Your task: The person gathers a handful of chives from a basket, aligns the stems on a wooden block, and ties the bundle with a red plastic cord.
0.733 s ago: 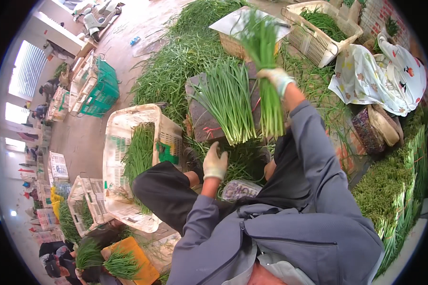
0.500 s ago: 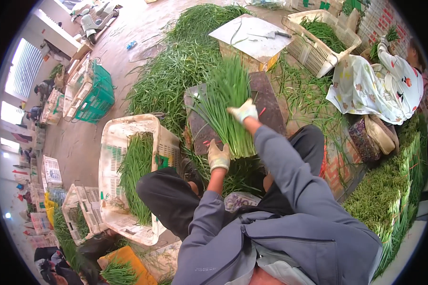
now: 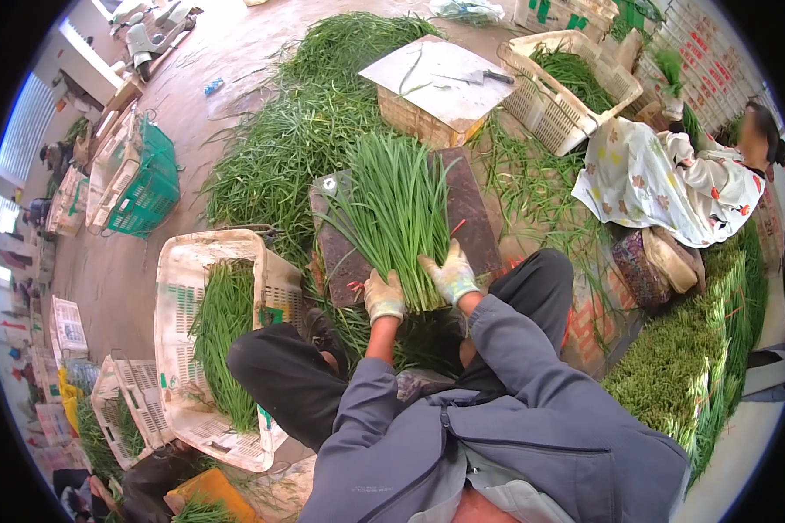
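Both gloved hands are closed around one bunch of long green stalks (image 3: 397,213): the left hand (image 3: 383,296) is wrapped around the cut ends on one side, and the right hand (image 3: 450,275) is pressed against the other side. A moment ago the right hand was lifted high with stalks hanging from it; now it has been brought down, and the stalks are gathered into one bunch. The bunch is laid flat on a dark board (image 3: 475,218) in front of the knees, with the tips fanned out away from the person. So the bunch looks put together and squared up at its base. Just left of the knee, a white crate (image 3: 176,288) with more stalks in it is seen. Past the board, a big green pile (image 3: 296,139) is spread on the floor, and a knife (image 3: 480,77) is rested on a box lid.
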Motion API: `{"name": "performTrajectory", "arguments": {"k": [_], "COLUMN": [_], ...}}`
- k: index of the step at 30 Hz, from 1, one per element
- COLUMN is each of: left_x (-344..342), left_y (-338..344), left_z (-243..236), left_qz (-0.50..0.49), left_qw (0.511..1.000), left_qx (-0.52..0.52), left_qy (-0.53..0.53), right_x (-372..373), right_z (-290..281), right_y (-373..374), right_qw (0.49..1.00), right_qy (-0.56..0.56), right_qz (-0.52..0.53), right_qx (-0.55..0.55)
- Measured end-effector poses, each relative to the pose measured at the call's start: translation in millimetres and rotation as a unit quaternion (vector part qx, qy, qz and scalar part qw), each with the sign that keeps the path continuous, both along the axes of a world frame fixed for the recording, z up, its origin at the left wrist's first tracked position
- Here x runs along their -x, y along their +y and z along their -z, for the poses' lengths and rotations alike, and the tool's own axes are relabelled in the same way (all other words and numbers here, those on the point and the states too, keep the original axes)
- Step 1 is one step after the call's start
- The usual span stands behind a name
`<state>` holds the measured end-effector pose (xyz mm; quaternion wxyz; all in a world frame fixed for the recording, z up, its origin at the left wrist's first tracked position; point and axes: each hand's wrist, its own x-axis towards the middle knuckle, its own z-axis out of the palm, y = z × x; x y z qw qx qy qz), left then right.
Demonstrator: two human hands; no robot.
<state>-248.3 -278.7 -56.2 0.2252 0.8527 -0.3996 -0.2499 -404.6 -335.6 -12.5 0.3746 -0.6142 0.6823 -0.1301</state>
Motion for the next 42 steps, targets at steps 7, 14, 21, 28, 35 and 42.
{"name": "performTrajectory", "arguments": {"k": [7,14,21,28,35,42], "left_x": [-1.8,-59.2,-195.1,-367.1,-379.7,-398.8], "left_y": [-4.4,58.7,240.5,432.4,411.1,402.1], "left_z": [-10.5,-74.3,-206.9,-82.6,26.9,67.1], "left_qz": [0.089,-0.027,-0.245,-0.320,-0.163,-0.170], "left_qw": [0.990,0.965,0.838,0.934,0.849,0.904], "left_qx": [0.060,0.250,0.484,-0.093,-0.487,-0.364], "left_qy": [0.093,0.072,-0.057,-0.131,-0.120,-0.144], "right_x": [-46.1,-35.8,-20.6,-27.2,-24.7,-56.2], "right_z": [50.9,43.6,1.3,-45.6,-50.5,-57.8], "right_y": [-2.0,-7.5,-26.0,2.4,-1.8,8.2], "right_qw": [0.984,0.991,0.967,0.920,0.913,0.909], "right_qy": [0.139,0.018,-0.018,-0.141,-0.226,-0.237], "right_qz": [-0.091,-0.085,0.001,0.014,0.014,-0.030], "right_qx": [0.069,0.099,0.253,0.365,0.339,0.343]}}
